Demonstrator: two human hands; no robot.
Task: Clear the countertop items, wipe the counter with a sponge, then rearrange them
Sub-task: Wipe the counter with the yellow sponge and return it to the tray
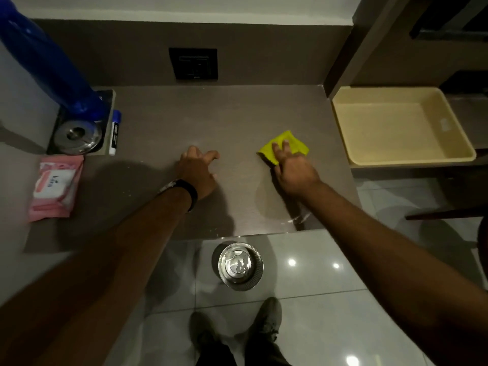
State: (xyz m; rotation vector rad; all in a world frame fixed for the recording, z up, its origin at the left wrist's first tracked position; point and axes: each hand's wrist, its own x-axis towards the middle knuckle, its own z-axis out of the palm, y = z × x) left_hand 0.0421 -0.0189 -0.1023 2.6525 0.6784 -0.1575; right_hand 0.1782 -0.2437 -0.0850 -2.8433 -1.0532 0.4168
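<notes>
A yellow sponge cloth [295, 143] lies on the brown countertop [232, 117], right of centre. My right hand [293, 170] presses on its near edge with fingers spread over it. My left hand [199, 169] rests on the bare counter at the middle, fingers apart and holding nothing; a black band is on that wrist. A wet streak shows on the counter near its front edge, under my right forearm.
At the left stand a tall blue bottle [50, 64] and a steel lidded pot [76, 136] on a dark tray, a white-and-blue tube [115, 133], and a pink wipes pack [55, 186]. A beige plastic tray [401, 125] sits at the right. A steel bin [240, 265] stands on the tiled floor.
</notes>
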